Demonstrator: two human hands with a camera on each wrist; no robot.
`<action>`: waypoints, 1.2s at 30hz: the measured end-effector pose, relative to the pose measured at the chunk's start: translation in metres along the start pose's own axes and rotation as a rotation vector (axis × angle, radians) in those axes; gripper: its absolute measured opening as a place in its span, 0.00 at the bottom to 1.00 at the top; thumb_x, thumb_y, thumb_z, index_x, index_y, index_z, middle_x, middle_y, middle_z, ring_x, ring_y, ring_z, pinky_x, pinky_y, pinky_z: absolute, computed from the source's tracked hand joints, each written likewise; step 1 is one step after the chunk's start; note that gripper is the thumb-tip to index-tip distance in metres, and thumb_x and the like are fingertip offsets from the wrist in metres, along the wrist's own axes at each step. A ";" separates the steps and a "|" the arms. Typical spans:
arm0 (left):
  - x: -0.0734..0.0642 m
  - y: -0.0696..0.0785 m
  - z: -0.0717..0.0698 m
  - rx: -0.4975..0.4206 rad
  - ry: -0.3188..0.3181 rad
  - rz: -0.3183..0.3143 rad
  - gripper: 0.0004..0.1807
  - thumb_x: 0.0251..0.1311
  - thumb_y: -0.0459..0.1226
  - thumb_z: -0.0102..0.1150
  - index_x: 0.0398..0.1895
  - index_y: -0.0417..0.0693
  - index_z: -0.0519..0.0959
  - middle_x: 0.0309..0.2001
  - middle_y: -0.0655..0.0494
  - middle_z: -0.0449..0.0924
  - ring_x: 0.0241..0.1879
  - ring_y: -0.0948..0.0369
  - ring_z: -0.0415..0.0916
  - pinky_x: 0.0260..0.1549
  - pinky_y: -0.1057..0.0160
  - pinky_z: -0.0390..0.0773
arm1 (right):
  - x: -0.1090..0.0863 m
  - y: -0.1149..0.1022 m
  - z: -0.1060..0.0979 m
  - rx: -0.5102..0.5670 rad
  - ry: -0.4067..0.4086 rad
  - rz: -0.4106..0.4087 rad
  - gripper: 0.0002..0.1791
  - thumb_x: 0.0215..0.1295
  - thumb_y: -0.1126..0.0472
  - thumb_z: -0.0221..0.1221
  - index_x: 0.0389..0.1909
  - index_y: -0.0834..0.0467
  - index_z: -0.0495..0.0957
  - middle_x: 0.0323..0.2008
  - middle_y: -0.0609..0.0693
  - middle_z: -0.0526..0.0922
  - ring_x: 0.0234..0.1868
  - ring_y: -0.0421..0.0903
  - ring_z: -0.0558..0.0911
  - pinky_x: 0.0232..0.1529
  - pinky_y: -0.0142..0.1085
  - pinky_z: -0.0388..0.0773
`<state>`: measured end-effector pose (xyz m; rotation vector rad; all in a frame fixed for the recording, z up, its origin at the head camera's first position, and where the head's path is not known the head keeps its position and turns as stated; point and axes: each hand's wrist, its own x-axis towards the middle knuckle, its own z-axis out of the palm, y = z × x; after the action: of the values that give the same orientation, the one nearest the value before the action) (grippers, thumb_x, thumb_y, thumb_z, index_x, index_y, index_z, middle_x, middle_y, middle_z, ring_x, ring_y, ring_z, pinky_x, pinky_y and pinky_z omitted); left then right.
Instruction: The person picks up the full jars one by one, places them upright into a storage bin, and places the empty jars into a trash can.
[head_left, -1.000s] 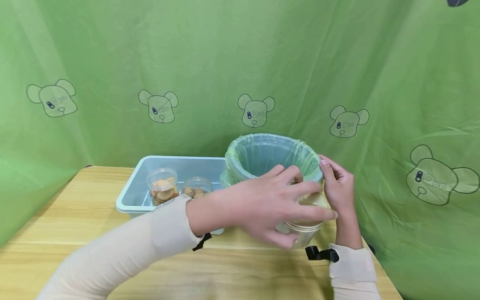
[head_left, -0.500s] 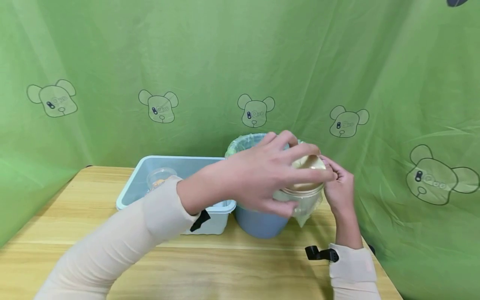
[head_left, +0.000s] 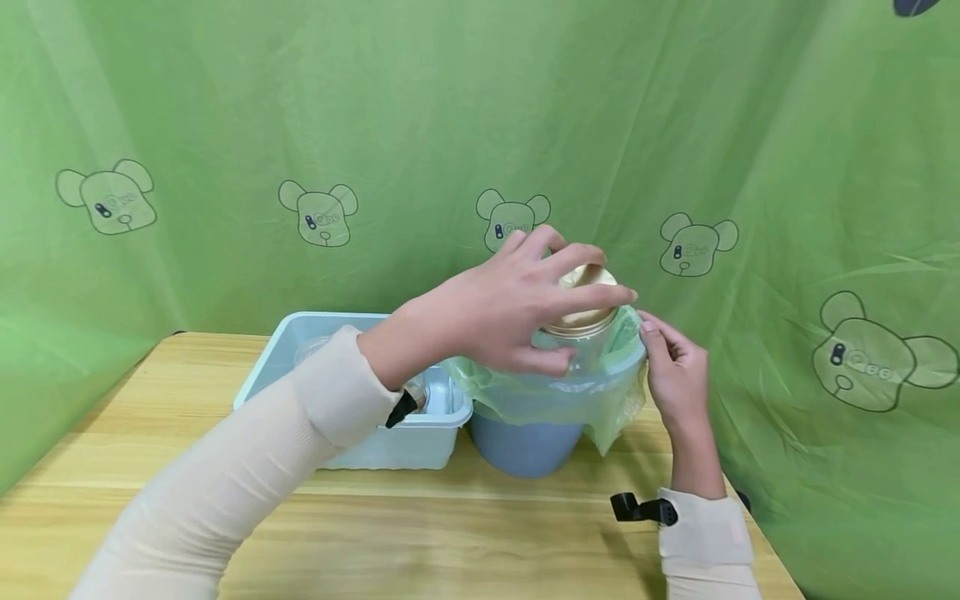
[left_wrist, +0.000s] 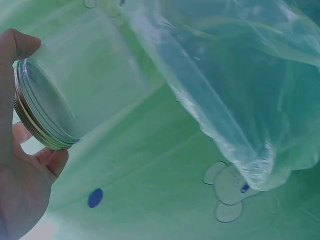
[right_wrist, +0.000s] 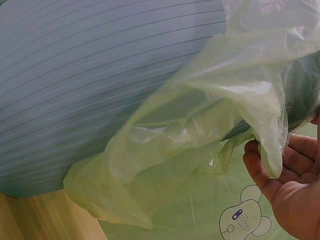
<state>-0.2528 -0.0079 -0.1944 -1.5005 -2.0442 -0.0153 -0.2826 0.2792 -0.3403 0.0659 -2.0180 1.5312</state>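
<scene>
My left hand (head_left: pixel 506 312) grips a clear jar (left_wrist: pixel 95 80) around its gold lid (head_left: pixel 588 292), with fingers spread over the lid. In the head view the jar stands over the mouth of a blue trash bin (head_left: pixel 525 450). The left wrist view shows the jar's see-through walls, with no contents visible. A pale green bin liner (head_left: pixel 540 404) lines the bin and hangs loosely over its rim. At the right side of that rim, my right hand (head_left: pixel 678 375) pinches the edge, thumb on top. The liner (right_wrist: pixel 185 130) drapes beside those fingers in the right wrist view.
Left of the bin stands a light blue plastic tub (head_left: pixel 405 450). My left sleeve (head_left: pixel 300 442) crosses in front of it and hides most of the jars inside. Everything rests on a wooden table (head_left: pixel 420 542), with a green curtain (head_left: pixel 405 108) behind.
My left hand has lifted the jar from in front of the bin, up and leftward to over its mouth. My right hand has stayed at the rim.
</scene>
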 end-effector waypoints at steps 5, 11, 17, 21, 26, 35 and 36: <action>0.002 -0.013 0.011 -0.007 -0.025 -0.032 0.34 0.59 0.52 0.56 0.72 0.66 0.71 0.68 0.50 0.67 0.56 0.49 0.64 0.48 0.51 0.66 | 0.000 0.000 0.000 0.003 -0.004 0.014 0.22 0.76 0.50 0.57 0.62 0.58 0.82 0.58 0.47 0.84 0.55 0.36 0.80 0.52 0.24 0.74; 0.004 -0.027 0.027 -0.023 -0.075 -0.091 0.35 0.60 0.52 0.57 0.74 0.67 0.70 0.68 0.51 0.67 0.53 0.51 0.63 0.46 0.53 0.64 | 0.000 0.000 0.000 -0.001 0.001 0.010 0.21 0.76 0.50 0.58 0.62 0.57 0.82 0.57 0.45 0.84 0.50 0.38 0.79 0.48 0.26 0.74; 0.003 -0.036 0.045 -0.050 -0.120 -0.142 0.34 0.62 0.52 0.57 0.74 0.65 0.70 0.66 0.52 0.68 0.52 0.50 0.63 0.46 0.54 0.64 | 0.000 0.000 0.000 -0.002 -0.002 0.004 0.21 0.76 0.51 0.57 0.62 0.56 0.82 0.55 0.43 0.85 0.46 0.38 0.78 0.46 0.26 0.74; 0.003 -0.041 0.054 -0.055 -0.166 -0.177 0.35 0.63 0.53 0.57 0.75 0.65 0.68 0.67 0.51 0.67 0.53 0.50 0.62 0.49 0.54 0.64 | 0.000 0.000 0.000 -0.013 -0.003 -0.001 0.21 0.76 0.51 0.57 0.62 0.56 0.82 0.51 0.41 0.84 0.33 0.39 0.74 0.42 0.27 0.74; 0.004 -0.046 0.065 -0.071 -0.216 -0.204 0.36 0.64 0.53 0.57 0.76 0.67 0.65 0.68 0.51 0.66 0.55 0.50 0.61 0.51 0.53 0.63 | 0.000 -0.001 0.000 -0.022 0.001 -0.003 0.21 0.76 0.50 0.57 0.62 0.57 0.82 0.44 0.41 0.84 0.22 0.38 0.66 0.31 0.29 0.71; 0.006 -0.049 0.080 -0.116 -0.315 -0.235 0.36 0.66 0.54 0.56 0.77 0.70 0.63 0.72 0.52 0.62 0.60 0.49 0.60 0.55 0.52 0.62 | -0.001 -0.003 0.000 -0.029 0.000 0.002 0.22 0.76 0.50 0.56 0.62 0.57 0.81 0.49 0.41 0.84 0.32 0.40 0.72 0.41 0.27 0.73; 0.006 -0.049 0.081 -0.119 -0.317 -0.236 0.36 0.66 0.53 0.57 0.77 0.70 0.63 0.72 0.52 0.62 0.60 0.49 0.60 0.56 0.52 0.62 | -0.001 -0.003 0.000 -0.033 0.000 0.000 0.22 0.77 0.50 0.56 0.62 0.57 0.81 0.49 0.40 0.84 0.32 0.40 0.72 0.41 0.27 0.73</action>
<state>-0.3331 0.0071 -0.2420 -1.3932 -2.5061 0.0090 -0.2802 0.2780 -0.3385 0.0521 -2.0422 1.4977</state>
